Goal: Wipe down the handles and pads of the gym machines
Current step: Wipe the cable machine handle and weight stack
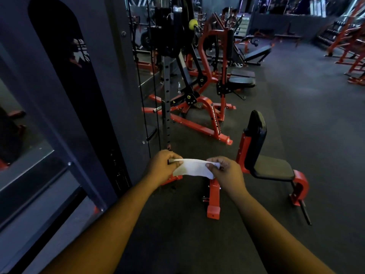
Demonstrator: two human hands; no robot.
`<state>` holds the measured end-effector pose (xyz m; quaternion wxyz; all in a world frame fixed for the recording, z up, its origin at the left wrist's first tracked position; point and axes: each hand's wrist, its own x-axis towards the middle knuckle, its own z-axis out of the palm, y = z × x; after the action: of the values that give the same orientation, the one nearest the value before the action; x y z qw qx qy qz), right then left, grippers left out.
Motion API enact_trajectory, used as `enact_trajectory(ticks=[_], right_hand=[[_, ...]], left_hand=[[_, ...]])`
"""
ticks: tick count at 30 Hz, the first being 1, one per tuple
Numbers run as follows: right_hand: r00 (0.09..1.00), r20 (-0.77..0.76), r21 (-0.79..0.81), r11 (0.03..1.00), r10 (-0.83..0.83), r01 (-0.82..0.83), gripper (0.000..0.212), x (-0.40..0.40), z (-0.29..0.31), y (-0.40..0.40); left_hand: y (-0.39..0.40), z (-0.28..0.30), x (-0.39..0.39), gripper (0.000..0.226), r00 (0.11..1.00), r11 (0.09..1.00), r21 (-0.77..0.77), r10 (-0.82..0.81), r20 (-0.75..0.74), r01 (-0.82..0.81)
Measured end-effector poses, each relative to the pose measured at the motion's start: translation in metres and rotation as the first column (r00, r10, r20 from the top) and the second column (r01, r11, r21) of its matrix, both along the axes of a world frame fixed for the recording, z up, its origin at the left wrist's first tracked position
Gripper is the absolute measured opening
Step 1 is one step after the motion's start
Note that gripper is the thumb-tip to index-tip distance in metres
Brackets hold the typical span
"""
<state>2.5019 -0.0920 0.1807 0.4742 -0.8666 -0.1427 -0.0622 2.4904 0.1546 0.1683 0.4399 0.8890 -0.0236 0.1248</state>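
A white wipe [194,168] is held stretched between both hands above the dark rubber floor [296,107]. One end is pinched by the curled fingers of the left hand [165,165], the other by the thumb and fingers of the right hand [227,172]. No pad or handle is touched by it yet.

The wipe looks thin, and it is judged that it could be torn if it is pulled much tighter between the two pinches. It could also be dropped on the floor if one pinch is loosened while it is being refolded, and dirt would then be carried onto the pads. If it is folded too small, bare fingers would be dragged over the upholstery instead of the cloth.

The nearest target is judged to be the red-framed seat [273,168] just right of the hands, with its black upright back pad [255,135] behind it. A red base foot [213,210] of the frame lies on the floor directly below the hands, and it could be tripped over when a step forward is taken.

To the left, a dark machine housing [65,107] stands close, with black cables [150,95] and a perforated upright post [167,107] beside it; whether a handle hangs there cannot be made out in the dim light. Further back, a red plate-loaded machine [209,91] with black pads stands, and more benches and racks are seen beyond.
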Motion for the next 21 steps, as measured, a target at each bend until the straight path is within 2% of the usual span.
enact_trajectory(ticks=[1,3,6,8,9,10,12,14,15,18,19,21], right_hand=[[0.999,0.027,-0.006,1.000,-0.028,0.029,0.006,0.000,0.000,0.000],[0.990,0.113,-0.043,0.995,-0.080,0.086,0.010,0.002,0.001,0.001],[0.976,0.218,-0.189,0.980,-0.014,0.056,0.016,0.009,-0.001,-0.002],[0.984,0.162,-0.335,0.942,0.072,-0.014,0.016,0.013,-0.004,-0.002],[0.989,0.117,-0.389,0.921,0.091,-0.039,0.014,0.015,-0.004,-0.001],[0.990,0.081,-0.408,0.910,0.113,-0.071,0.016,0.014,-0.003,0.001],[0.977,0.049,-0.327,0.927,0.209,-0.182,0.045,0.012,0.006,0.014],[0.940,0.008,-0.201,0.921,0.342,-0.333,0.066,0.007,0.022,0.037],[0.916,-0.020,-0.150,0.905,0.401,-0.399,0.063,0.006,0.028,0.047],[0.903,-0.021,-0.007,0.904,0.428,-0.429,0.023,0.004,0.033,0.072],[0.914,-0.033,0.075,0.913,0.404,-0.401,0.018,0.003,0.034,0.077],[0.928,-0.095,0.239,0.913,0.360,-0.330,0.020,0.001,0.036,0.084]], left_hand=[[0.004,0.000,0.003,0.014,0.999,0.998,0.055,0.021,0.034,-0.023],[0.011,-0.001,0.005,0.008,0.995,0.994,0.085,0.064,0.072,-0.070],[0.017,0.004,0.004,0.005,0.989,0.995,0.015,0.100,0.112,-0.102],[0.018,0.010,0.003,0.011,0.995,0.995,-0.094,0.049,0.092,-0.040],[0.018,0.016,0.002,0.004,0.999,0.990,-0.139,-0.031,0.043,0.037],[0.017,0.023,0.002,0.008,0.993,0.983,-0.143,-0.121,-0.006,0.119],[0.019,0.037,0.004,0.019,0.964,0.967,-0.025,-0.255,-0.071,0.254],[0.022,0.056,0.008,0.012,0.944,0.943,0.091,-0.312,-0.105,0.321],[0.024,0.065,0.010,0.009,0.937,0.933,0.109,-0.332,-0.111,0.344],[0.036,0.086,0.015,0.011,0.918,0.918,0.069,-0.380,-0.115,0.390],[0.041,0.090,0.014,0.014,0.925,0.928,0.014,-0.369,-0.089,0.372],[0.048,0.088,0.008,0.027,0.956,0.928,-0.260,-0.289,-0.054,0.266]])
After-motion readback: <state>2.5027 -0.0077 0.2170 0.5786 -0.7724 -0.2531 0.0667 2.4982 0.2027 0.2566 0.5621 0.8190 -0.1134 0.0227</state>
